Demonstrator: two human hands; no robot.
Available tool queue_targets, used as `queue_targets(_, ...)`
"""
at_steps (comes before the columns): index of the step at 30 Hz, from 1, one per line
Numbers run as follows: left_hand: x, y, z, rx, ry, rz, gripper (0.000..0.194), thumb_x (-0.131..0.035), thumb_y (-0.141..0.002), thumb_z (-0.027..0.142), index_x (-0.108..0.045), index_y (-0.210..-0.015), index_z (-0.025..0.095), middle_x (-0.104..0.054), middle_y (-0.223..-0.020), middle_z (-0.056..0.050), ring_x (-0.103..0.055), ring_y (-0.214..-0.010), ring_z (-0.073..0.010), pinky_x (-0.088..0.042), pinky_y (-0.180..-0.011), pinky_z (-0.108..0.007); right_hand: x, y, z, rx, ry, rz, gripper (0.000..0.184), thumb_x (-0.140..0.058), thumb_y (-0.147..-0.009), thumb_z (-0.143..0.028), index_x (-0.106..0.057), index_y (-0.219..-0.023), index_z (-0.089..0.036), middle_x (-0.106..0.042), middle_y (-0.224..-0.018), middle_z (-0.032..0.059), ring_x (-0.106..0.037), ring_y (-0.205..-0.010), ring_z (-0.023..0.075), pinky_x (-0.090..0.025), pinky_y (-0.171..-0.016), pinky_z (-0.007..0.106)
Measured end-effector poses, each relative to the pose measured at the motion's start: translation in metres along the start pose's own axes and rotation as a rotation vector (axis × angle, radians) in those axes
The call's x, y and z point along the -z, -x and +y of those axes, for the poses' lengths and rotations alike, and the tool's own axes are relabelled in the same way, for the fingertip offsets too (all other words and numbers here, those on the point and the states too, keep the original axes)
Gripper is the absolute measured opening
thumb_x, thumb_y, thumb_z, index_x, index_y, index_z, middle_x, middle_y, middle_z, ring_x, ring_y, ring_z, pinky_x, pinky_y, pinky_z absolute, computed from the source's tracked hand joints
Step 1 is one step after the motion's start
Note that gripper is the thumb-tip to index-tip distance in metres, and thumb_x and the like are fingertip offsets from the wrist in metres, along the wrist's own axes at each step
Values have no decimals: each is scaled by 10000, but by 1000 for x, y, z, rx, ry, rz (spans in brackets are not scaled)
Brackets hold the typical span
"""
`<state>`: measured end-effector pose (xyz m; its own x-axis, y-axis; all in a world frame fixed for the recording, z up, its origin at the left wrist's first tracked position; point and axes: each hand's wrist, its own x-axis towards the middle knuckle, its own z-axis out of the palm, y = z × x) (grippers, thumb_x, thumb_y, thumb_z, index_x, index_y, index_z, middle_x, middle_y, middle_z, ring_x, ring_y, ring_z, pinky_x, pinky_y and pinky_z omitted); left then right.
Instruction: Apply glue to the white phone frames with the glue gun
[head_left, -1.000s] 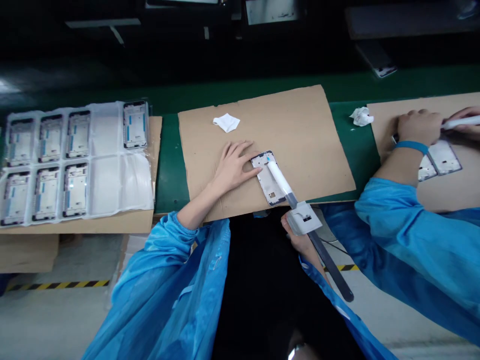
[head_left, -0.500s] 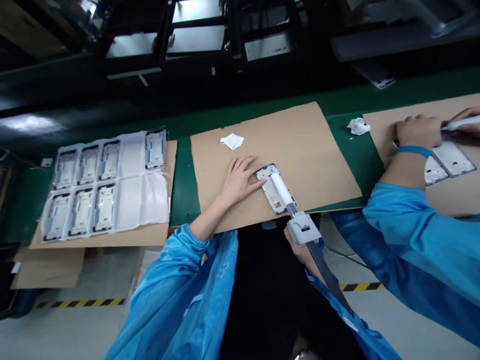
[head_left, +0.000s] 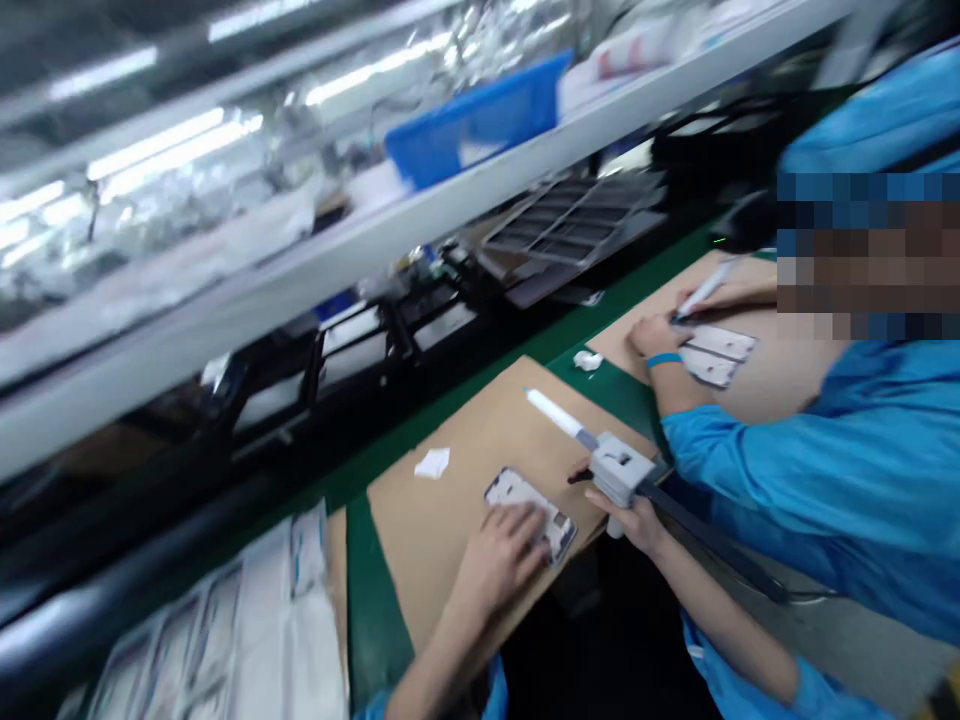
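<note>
1. A tray (head_left: 225,630) of frames is lying at the far left of the worktop (head_left: 358,600), blurred, in clear plastic.
2. My left hand (head_left: 504,553) is lying flat, fingers spread, on the near end of a phone frame (head_left: 525,500); it is pressing, not gripping.
3. The frame is lying on a cardboard sheet (head_left: 465,480), near its front edge, with its far end showing past my fingers.
4. A small white wipe (head_left: 433,463) is lying on the cardboard, behind the frame and apart from it.
5. My right hand (head_left: 628,510) is closing around the grey body of a dispenser (head_left: 611,462), held just right of the frame, above the edge of the cardboard.
6. The dispenser's white tube (head_left: 555,412) is pointing up and away, clear of the frame, and a dark hose is trailing off to the right.
7. Further right, a co-worker's hand (head_left: 654,335) in a blue wristband is resting beside two more frames (head_left: 716,352) on a second cardboard, while their other hand is holding a white pen-like tool (head_left: 701,291).
</note>
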<state>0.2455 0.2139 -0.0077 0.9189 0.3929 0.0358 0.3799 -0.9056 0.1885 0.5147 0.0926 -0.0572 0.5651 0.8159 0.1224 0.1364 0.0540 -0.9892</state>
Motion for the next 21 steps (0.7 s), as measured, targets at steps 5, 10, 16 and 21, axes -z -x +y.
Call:
queue_targets(5, 21, -53, -81, 1, -244, -34, 568, -627, -1195, 488, -787, -1685, 251, -744, -1722, -171, -719, -1605, -427, -611, -1342, -654, -26, -56, -8, -229, -439, -61, 1036, -855, -638, -1070, -871, -1114, -150, -795, -1377, 186, -758, -1322, 340, -603, -1340, 539)
queue_targets(10, 59, -118, -132, 254, -397, 174, 719, -332, -1202, 488, -733, -1741, 230, -629, -1841, -165, -590, -1739, -435, -358, -1462, -818, -21, -62, -16, -176, -487, -80, 1061, -861, -631, -1066, -880, -1155, -143, -795, -1357, 171, -722, -1388, 368, -489, -1424, 590)
queue_targets(16, 80, -47, -152, 254, -293, 179, 644, -450, -1158, 579, -794, -1675, 409, -682, -1803, -37, -679, -1666, -391, -440, -1457, -709, -15, -55, -2, -136, -407, -128, 1016, -807, -760, -1052, -882, -1256, -169, -769, -1446, 163, -702, -1439, 349, -487, -1439, 562)
queue_targets(21, 91, 67, -136, 582, -283, 234, 605, -521, -1102, 508, -859, -1557, 296, -783, -1683, -114, -770, -1550, -392, -534, -1394, -655, -18, -40, 35, -286, -429, 10, 1076, -940, -551, -1048, -914, -1165, -164, -798, -1359, 175, -752, -1386, 361, -591, -1377, 496)
